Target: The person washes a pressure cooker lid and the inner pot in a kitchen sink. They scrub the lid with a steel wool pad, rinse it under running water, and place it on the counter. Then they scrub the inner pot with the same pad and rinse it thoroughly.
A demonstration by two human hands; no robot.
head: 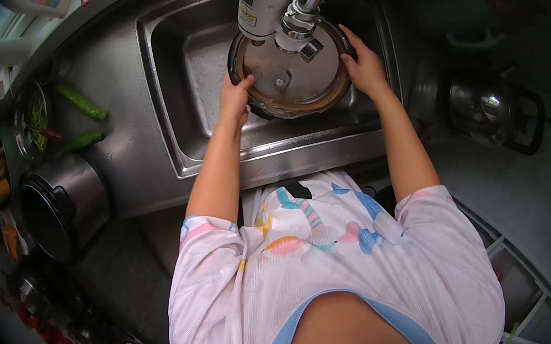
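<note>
Both my hands grip a round lid [308, 72] with a pale metallic inner face and a brownish rim, held over the stainless steel sink [195, 76]. My left hand [236, 101] holds its left edge with the thumb on top. On the opposite edge is my right hand [366, 67], thumb over the rim and fingers along the outside. The lid's inner side faces up and looks wet, with a small round fitting near its middle. Above it hang the chrome faucet [299, 22] and a white faucet-mounted water filter [269, 3], which hide its far part.
Left of the sink lie a long green vegetable [82, 102], a green pepper [81, 142] and a dish [22, 121] with shredded greens. A steel pot [86, 186] with a dark inside sits nearer me. On the right is a metal kettle [481, 107] with a black handle.
</note>
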